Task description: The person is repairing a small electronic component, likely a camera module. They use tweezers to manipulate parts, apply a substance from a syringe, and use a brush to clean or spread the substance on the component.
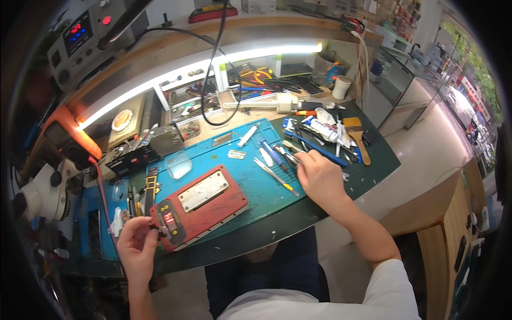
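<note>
A red heating plate (216,208) with a lit display and a pale metal block on top lies at the front of the blue mat (250,186). My left hand (137,245) is at its left end, thumb and fingers closed round a small dark part beside the display. My right hand (322,178) reaches over the mat's right side, fingers pinched at a cluster of slim hand tools (288,152); what they grip is hidden. A yellow-tipped white knife-like tool (277,177) and a blue pen-shaped tool (272,153) lie just left of that hand.
A white syringe (248,135) and a clear dish (178,165) lie on the mat. Right of it are a wooden-handled brush (358,140) and a white tube (322,125). A microscope (45,194) stands left; a black cable (205,90) hangs over the bench.
</note>
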The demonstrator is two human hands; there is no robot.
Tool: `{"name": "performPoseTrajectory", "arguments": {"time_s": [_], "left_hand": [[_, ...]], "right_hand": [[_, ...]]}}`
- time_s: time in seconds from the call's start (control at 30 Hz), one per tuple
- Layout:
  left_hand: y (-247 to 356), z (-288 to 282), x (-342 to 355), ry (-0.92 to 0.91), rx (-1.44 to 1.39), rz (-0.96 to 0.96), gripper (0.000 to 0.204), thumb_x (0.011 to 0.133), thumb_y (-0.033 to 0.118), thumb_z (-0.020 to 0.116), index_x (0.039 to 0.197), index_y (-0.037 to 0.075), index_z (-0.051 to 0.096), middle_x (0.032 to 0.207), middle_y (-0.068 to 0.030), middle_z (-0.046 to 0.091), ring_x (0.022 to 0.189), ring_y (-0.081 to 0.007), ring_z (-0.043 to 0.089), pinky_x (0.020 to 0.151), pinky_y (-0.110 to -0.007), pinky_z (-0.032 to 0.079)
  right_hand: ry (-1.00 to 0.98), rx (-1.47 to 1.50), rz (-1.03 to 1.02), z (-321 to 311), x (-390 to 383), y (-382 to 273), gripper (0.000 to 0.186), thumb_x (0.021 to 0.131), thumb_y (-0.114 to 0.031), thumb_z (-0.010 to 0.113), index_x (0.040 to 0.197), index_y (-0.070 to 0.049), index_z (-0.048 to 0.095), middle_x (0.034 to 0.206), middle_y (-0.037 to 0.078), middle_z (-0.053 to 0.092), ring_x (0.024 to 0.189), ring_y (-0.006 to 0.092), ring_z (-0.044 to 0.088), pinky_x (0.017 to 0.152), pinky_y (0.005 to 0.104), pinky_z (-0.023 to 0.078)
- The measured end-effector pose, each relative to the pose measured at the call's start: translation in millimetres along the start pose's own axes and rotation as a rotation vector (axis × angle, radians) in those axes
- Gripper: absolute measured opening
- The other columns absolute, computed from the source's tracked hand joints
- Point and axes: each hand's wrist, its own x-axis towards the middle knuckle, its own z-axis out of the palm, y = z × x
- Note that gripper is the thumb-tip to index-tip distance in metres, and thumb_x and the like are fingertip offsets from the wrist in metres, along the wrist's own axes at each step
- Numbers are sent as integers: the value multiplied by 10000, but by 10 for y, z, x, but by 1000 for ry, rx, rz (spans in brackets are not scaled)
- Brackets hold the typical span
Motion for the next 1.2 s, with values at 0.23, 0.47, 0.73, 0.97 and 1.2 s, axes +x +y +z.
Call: {"name": "performPoseTrajectory", "arguments": {"time_s": [0.23,0.47,0.73,0.97,1.2], "left_hand": [[-119,32,297,-68,13,2,223,979,-67,640,1196,-16,635,1038,-45,701,931,-86,682,790,-220,545],[-89,131,677,-167,-34,-23,254,964,-78,656,1212,-24,650,1050,-26,692,955,-73,673,846,-213,537],[-183,268,1115,-135,-54,-7,254,954,-53,669,1203,-8,649,1060,-29,691,946,-83,660,827,-232,527],[-269,141,1025,-94,-68,-30,245,956,-9,672,1196,27,641,1063,-19,684,933,-94,652,803,-247,519],[-147,58,923,-175,-8,-66,246,936,-32,689,1178,-1,660,1061,-17,693,959,-84,659,831,-236,528]], "right_hand": [[68,144,16,-7,211,-221,214,908,-105,701,1122,-108,711,937,82,692,794,291,708,675,389,570],[264,334,100,168,342,-285,191,923,-51,695,1111,-77,717,866,80,707,646,221,681,585,338,532],[543,427,244,212,281,-14,187,982,-30,643,1155,-56,707,805,71,661,639,127,615,584,280,492],[527,424,268,191,286,40,159,969,-36,677,1126,-46,701,828,50,650,677,106,602,578,270,480],[63,334,-318,197,290,-274,202,818,-92,784,1015,-87,736,855,64,712,754,260,696,650,366,548]]}}
